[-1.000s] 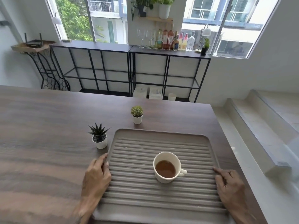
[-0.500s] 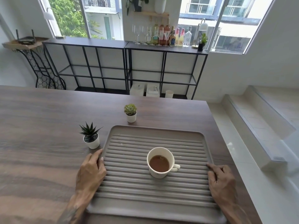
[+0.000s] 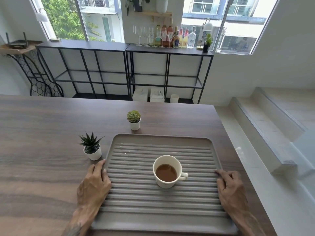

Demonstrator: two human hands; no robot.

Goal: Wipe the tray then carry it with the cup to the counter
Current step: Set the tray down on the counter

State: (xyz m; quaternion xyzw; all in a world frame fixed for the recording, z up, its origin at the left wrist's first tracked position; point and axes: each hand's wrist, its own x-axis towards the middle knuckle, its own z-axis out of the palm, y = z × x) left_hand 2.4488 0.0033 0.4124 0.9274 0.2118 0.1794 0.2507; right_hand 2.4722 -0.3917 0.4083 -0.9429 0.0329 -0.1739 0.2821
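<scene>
The grey ribbed plastic tray (image 3: 163, 142) lay on the dark wood-grain table (image 3: 42, 133), the white ceramic cup (image 3: 166, 171) of brown drink on its middle. The left hand (image 3: 93, 186) and right hand (image 3: 230, 189), fingers curled, gripped its 2 side edges. An uneven lift could probably slop the drink.
</scene>
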